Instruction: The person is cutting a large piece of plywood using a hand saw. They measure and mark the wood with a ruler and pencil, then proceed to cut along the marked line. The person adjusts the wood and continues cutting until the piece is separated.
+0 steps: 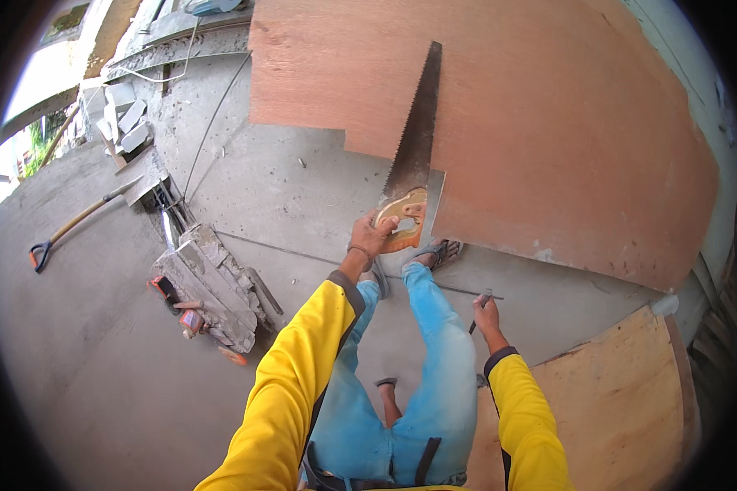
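Note:
My left hand (373,235) is closed round the yellow-brown wooden handle of a handsaw (418,135). Its dark, toothed blade points away from me, and its upper part overlaps a large reddish plywood sheet (549,123) with a stepped cutout along its left side. The saw's handle is over the bare concrete beside the sheet's near corner. Lower and to the right, my right hand (487,314) grips a slim dark tool (472,326) with a small metal end showing above the fingers; its exact kind is unclear.
A second, paler plywood sheet (606,401) lies at lower right. Left on the concrete floor (82,327) are a shovel (86,217), broken concrete chunks (213,286) and an orange-and-black tool (164,288). A thin rod (287,252) runs near my sandalled feet. Rubble (127,114) is piled at far left.

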A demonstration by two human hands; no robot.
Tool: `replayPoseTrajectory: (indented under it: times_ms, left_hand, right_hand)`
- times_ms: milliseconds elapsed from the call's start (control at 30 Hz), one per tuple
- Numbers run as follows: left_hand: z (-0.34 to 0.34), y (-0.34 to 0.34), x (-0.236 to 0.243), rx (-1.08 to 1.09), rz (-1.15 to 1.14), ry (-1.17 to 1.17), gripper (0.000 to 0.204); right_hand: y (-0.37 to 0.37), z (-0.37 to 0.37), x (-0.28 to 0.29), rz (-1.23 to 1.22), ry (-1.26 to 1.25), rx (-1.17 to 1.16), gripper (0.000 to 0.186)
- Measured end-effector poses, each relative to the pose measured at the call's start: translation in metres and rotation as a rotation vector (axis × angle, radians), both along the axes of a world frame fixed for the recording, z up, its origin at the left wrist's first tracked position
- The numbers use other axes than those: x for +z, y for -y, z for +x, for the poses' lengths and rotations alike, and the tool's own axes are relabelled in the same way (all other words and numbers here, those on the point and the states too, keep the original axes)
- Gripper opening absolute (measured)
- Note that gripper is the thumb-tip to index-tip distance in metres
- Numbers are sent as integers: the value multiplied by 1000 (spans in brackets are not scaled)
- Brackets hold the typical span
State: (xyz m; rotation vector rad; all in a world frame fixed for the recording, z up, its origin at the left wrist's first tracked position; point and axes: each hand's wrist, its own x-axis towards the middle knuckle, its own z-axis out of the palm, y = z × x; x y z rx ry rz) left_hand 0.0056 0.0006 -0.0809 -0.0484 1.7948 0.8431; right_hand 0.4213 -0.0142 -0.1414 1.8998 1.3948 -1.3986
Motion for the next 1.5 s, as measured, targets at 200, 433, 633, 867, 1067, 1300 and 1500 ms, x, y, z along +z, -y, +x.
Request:
replayPoseTrajectory:
  times_ms: [200,433,633,867,1067,1300,1500]
  left_hand:
    - [-10,-12,-16,-45,33,60,38]
    - [-12,-12,-76,-83,67,167,40]
    - [-9,-15,-109,-29,6,103,44]
    - [0,-38,-115,2,119,-39,39]
    - [6,-44,-120,-54,5,-446,54]
    - [39,-25,-112,235,52,-193,83]
    - [29,69,-70,252,166,-70,73]
  right_hand:
    - [2,-13,-24,-92,48,-58,32]
    - [28,-27,-63,-37,121,-113,30]
    - [9,-34,-105,-155,221,-66,42]
    - [-35,-48,-136,-149,356,40,49]
    - [-43,-21,-131,29,235,161,62]
    - [-51,-32,-33,-269,66,97,42]
    - [-74,-79,29,-182,16,263,36]
